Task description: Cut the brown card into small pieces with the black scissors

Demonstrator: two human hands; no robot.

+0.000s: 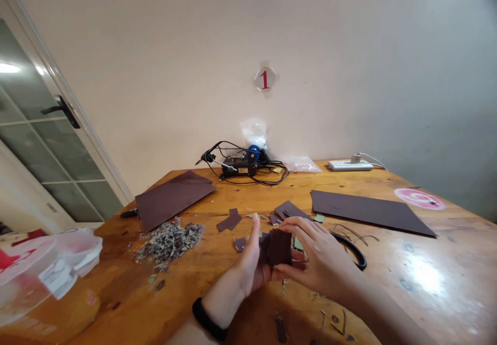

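Note:
Between my two hands, over the middle of the table, is a small dark brown block-like piece (280, 246). My left hand (251, 257) supports it from the left and below, its thumb pointing up and a black band on the wrist. My right hand (316, 249) grips the piece from the right, with fingers over the top and the thumb at the near lower edge. Small brown cut pieces (230, 220) and larger brown scraps (290, 209) lie just beyond the hands. A black looped handle (359, 254) shows beside my right hand; the rest of it is hidden.
Shredded scraps (171, 242) are heaped at left, near a plastic bag (50, 262). Large brown sheets lie at back left (174, 197) and right (368, 211). A black soldering-type device (238, 165) with cables and a power strip (349, 165) stand by the wall.

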